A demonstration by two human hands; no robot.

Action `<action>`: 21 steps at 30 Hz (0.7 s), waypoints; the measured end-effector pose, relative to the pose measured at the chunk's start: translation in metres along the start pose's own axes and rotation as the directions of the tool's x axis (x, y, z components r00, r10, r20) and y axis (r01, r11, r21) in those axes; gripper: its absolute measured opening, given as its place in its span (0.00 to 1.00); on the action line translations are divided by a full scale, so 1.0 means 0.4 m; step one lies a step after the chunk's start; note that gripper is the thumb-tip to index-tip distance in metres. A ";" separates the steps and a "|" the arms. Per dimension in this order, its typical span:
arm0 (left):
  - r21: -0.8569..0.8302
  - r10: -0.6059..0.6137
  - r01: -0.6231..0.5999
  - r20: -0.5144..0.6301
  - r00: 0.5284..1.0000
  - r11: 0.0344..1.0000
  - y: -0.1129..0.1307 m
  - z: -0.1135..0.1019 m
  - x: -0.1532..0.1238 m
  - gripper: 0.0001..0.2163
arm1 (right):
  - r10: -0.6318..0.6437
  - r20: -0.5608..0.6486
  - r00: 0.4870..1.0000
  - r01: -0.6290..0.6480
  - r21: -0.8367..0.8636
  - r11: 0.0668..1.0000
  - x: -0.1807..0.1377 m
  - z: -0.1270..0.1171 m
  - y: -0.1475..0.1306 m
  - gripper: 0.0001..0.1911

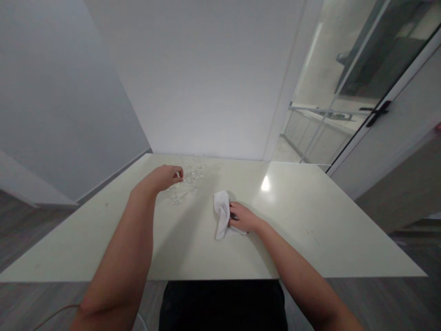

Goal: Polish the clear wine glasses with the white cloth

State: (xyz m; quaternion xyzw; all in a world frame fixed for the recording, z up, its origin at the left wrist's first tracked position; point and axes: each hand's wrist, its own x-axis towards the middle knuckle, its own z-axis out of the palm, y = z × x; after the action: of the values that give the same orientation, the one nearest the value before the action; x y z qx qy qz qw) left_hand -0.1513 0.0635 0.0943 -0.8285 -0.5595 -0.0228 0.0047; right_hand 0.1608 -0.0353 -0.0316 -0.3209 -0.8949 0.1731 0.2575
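Note:
My left hand (167,178) is at the left part of the table, over a group of clear glasses. Its thumb and fingers are curled toward each other around the upper part of a clear glass (177,199), whose round lower end shows below the hand. More clear glasses, one of them a stemmed glass (199,164), stand close by on the right. Near the middle of the table, my right hand (242,217) is closed on a crumpled white cloth (222,213). Something dark shows between its fingers, too small to name.
The glossy white table (289,248) stands against a white wall panel (206,82). At the right is a glass partition, with a door bearing a black handle (379,113). A thin cable (57,311) runs at the lower left.

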 end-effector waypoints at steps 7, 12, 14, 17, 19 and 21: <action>0.063 -0.024 0.022 0.033 0.999 0.998 -0.013 -0.001 -0.008 0.13 | -0.005 -0.008 1.000 0.005 -0.005 1.000 0.002 0.001 0.000 0.06; 0.132 -0.063 0.060 0.024 0.998 0.989 0.029 0.001 -0.011 0.16 | -0.014 -0.009 1.000 0.014 0.002 1.000 0.001 0.000 0.000 0.06; 0.149 -0.066 0.065 0.006 0.998 0.987 0.041 0.003 -0.011 0.17 | -0.012 -0.011 1.000 0.012 -0.002 1.000 0.000 -0.001 0.000 0.06; 0.172 -0.079 0.084 -0.034 0.996 0.982 0.053 0.002 -0.015 0.19 | -0.008 -0.003 1.000 0.008 -0.004 1.000 0.000 -0.001 -0.002 0.06; 0.193 -0.090 0.103 -0.076 0.993 0.976 0.062 0.000 -0.023 0.20 | -0.002 0.001 1.000 0.002 -0.003 1.000 0.001 -0.001 -0.003 0.06; 0.200 -0.096 0.123 -0.141 0.985 0.972 0.077 -0.003 -0.035 0.23 | 0.005 0.000 1.000 -0.005 0.002 1.000 0.002 -0.001 -0.003 0.07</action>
State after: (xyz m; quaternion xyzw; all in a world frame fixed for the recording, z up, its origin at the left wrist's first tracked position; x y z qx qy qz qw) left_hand -0.1281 0.0390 0.0955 -0.7879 -0.6023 -0.0184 0.1266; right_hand 0.1600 -0.0356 -0.0303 -0.3230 -0.8939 0.1748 0.2572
